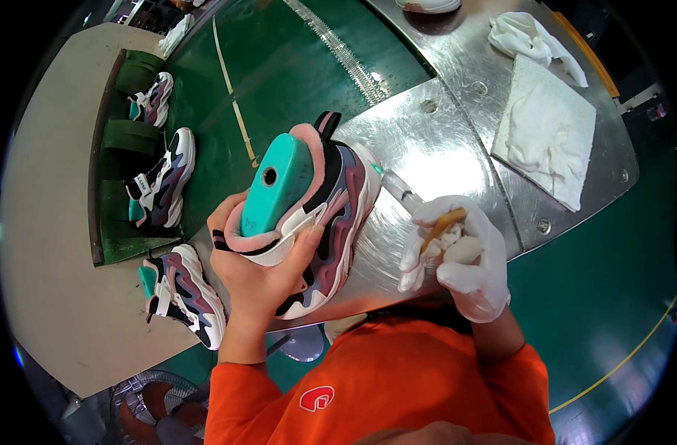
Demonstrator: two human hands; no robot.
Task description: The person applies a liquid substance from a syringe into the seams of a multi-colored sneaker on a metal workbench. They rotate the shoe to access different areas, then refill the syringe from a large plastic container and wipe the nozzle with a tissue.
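My bare left hand [261,271] is closed around the collar and strap of a sneaker [338,219] in purple, black, white and pink. A teal shoe last [279,182] with a round hole fills the sneaker's opening. In a white glove, my right hand [461,256] is closed on a clear syringe [401,189]. The syringe's thin teal tip points at the white sole near the heel and appears to touch it. A tan, curved piece [442,228] and some whitish, crumpled material [457,248] also lie within the right fingers; their kind is unclear.
A green rack [120,167] at the left carries two similar sneakers [168,178]; another sneaker [186,293] stands nearer me. The green belt [279,67] runs beyond the metal table [427,133]. At the right lie a white pad [550,133] and a cloth [535,37]. A fan [160,408] stands below.
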